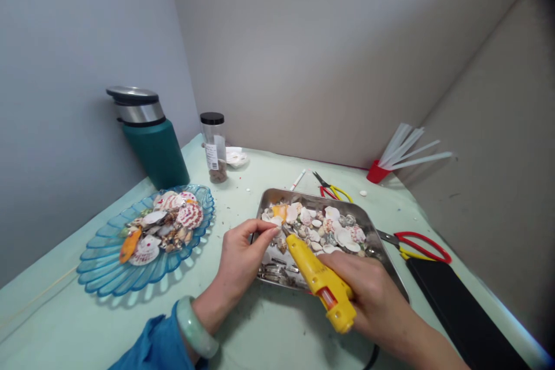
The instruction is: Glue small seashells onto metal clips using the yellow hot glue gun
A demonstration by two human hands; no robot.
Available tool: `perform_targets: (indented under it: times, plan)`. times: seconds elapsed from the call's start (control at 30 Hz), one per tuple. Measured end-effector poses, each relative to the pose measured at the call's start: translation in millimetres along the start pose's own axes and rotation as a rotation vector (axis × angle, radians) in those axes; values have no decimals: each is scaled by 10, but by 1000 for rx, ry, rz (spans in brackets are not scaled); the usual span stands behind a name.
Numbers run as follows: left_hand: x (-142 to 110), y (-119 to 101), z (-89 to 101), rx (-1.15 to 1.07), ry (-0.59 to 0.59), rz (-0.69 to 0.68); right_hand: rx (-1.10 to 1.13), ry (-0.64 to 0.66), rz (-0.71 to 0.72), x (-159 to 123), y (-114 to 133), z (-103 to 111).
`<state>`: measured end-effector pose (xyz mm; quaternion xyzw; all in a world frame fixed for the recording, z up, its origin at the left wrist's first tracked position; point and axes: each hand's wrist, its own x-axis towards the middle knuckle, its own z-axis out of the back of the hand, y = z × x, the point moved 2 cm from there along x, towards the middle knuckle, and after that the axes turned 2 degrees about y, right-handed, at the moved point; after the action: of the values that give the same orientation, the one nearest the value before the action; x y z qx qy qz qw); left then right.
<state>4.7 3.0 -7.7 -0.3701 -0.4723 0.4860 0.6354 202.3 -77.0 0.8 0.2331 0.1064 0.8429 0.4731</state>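
Note:
My right hand (362,283) is wrapped round a yellow glue gun (318,274), whose metal nozzle points up and left. Just left of the nozzle, the thumb and forefinger of my left hand (245,251) pinch a small white shell (276,221); most of it is hidden by the fingertips. Both hands are above the near left part of a metal tray (390,269). Inside the tray lie many shells (332,228), white, orange and patterned. Metal hair clips (277,272) are gathered in its near left corner.
A blue glass plate (97,269) of shells stands left, near a green tumbler (156,150) and a clear jar (214,150). Pliers (332,188) lie behind the tray. Red-handled scissors (422,245) and a black slab (459,312) lie right. A red cup (378,172) holds glue sticks.

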Motion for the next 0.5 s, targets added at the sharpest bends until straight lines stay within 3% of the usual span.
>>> perform_targets:
  times: [0.23,0.5]
  plan:
    - [-9,6,4,-9,16,24,6,12,5,22,18,6]
    - [5,21,13,-31,-1,28,-26,-58,19,-4,-9,-3]
